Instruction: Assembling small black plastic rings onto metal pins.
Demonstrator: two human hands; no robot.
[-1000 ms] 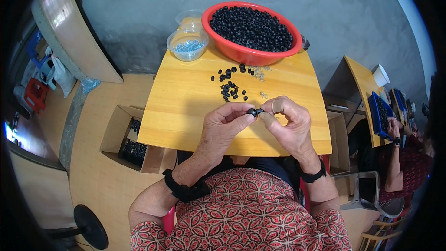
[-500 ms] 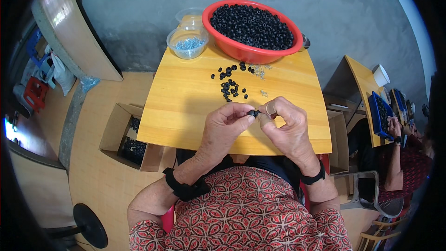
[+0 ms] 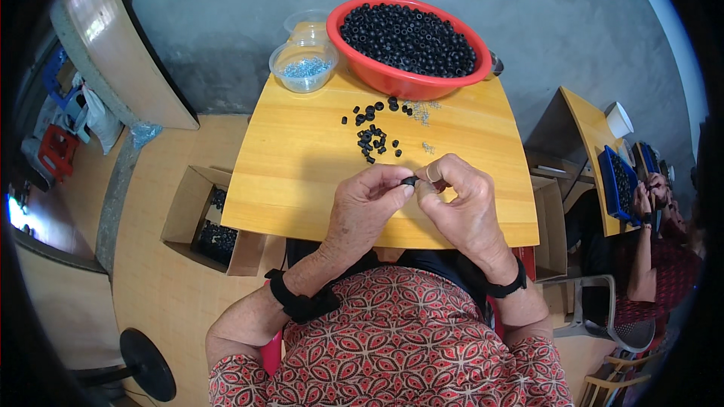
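Note:
My left hand (image 3: 371, 208) and my right hand (image 3: 461, 207) meet above the near edge of a small wooden table (image 3: 302, 158). Between the fingertips of both hands sits a small black ring-shaped part (image 3: 410, 180). A loose heap of the same black parts (image 3: 372, 136) lies on the table beyond my hands. Behind it stands a red bowl (image 3: 362, 55) full of black parts. A few small metal pieces (image 3: 419, 111) lie near the bowl's front.
A clear plastic tub (image 3: 304, 65) with small bluish metal bits stands left of the red bowl. An open cardboard box (image 3: 204, 218) with black parts sits on the floor at the left. At the right, another person (image 3: 656, 256) works at a second table beside a blue tray (image 3: 620, 181).
Both hands have stayed together over the table's near edge, working the black part between the fingertips; they shifted only slightly.

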